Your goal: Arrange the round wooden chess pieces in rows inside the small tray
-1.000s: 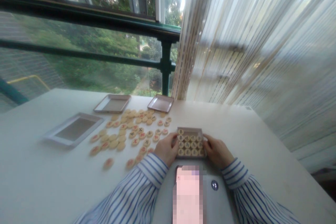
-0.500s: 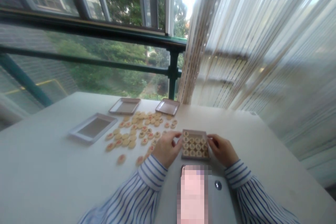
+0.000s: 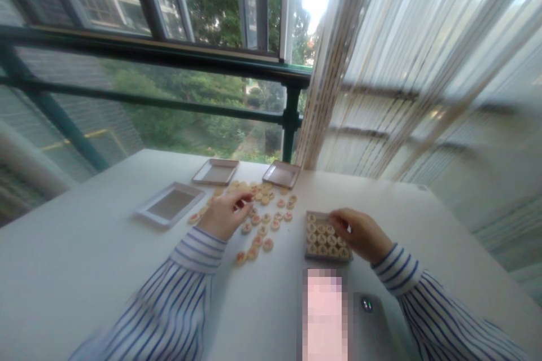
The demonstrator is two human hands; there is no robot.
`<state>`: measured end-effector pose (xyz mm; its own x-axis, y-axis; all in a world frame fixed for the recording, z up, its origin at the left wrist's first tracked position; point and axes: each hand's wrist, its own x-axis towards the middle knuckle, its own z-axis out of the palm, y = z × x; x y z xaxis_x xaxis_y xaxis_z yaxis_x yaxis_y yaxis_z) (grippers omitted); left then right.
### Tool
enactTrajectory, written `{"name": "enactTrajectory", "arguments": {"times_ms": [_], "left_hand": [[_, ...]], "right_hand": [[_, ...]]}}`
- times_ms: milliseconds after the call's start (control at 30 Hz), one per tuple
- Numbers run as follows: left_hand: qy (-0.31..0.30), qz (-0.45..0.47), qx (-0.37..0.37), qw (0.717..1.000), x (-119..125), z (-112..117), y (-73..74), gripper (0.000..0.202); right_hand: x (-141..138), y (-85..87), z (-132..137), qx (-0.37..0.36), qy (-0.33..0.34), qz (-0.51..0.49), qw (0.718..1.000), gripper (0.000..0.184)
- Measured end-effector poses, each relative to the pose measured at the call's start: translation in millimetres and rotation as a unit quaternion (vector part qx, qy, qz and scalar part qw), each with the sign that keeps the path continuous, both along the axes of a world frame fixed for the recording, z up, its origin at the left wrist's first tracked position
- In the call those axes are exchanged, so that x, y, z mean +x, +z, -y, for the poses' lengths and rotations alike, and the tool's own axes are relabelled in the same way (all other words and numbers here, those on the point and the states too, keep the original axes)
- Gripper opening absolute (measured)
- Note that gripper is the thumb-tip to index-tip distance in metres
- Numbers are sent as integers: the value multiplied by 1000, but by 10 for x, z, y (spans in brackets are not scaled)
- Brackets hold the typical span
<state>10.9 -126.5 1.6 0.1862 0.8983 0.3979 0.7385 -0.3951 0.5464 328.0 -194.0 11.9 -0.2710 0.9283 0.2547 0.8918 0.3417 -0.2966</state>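
The left hand (image 3: pixel 224 214) lay palm down over the loose Chinese chess pieces (image 3: pixel 266 218) scattered across the white table (image 3: pixel 84 271). Its fingers (image 3: pixel 244 198) were curled downward onto the far part of the scatter. Whether they pinched a piece could not be told, as the fingertips hid the contact. Several pieces lay just beside the hand toward the person's right, and a few lay nearer the person, close to the striped cuff (image 3: pixel 199 245).

The right hand (image 3: pixel 359 231) rested against the right edge of a small square box (image 3: pixel 324 237). Its fingers were bent over the box's far right corner and touched the rim. Whether the hand gripped the box or held a piece could not be told. The box stood flat on the table, to the right of the scatter and apart from it. It was filled with packed pieces (image 3: pixel 318 238) set in neat rows, faces up.

The two hands were well apart, with the box's left half and part of the scatter between them.

Beyond the scatter stood three shallow trays: a white tray (image 3: pixel 171 206) at the far left, a grey tray (image 3: pixel 215 171) behind it, and a brown tray (image 3: pixel 282 174) near the curtain (image 3: pixel 423 96). A small grey device (image 3: pixel 367 304) with a lit spot lay nearer the person than the box.
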Motion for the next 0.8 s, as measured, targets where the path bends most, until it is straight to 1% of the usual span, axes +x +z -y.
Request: {"name": "enactTrajectory", "arguments": {"times_ms": [167, 333, 467, 600, 800], "left_hand": [[-8, -57, 3, 998, -159, -242, -196, 29], [-47, -75, 15, 996, -232, -336, -332, 28], [-62, -93, 32, 993, -238, -335, -369, 25], [-65, -110, 20, 992, -192, -302, -363, 22], [-62, -136, 33, 988, -107, -296, -395, 23]], "right_hand": [[-196, 154, -89, -11, 30, 31, 999, 24], [-401, 179, -245, -36, 49, 73, 995, 23], [-564, 130, -432, -42, 69, 83, 993, 24], [-752, 73, -611, -56, 83, 93, 991, 22], [-1034, 5, -788, -64, 106, 106, 987, 22]]}}
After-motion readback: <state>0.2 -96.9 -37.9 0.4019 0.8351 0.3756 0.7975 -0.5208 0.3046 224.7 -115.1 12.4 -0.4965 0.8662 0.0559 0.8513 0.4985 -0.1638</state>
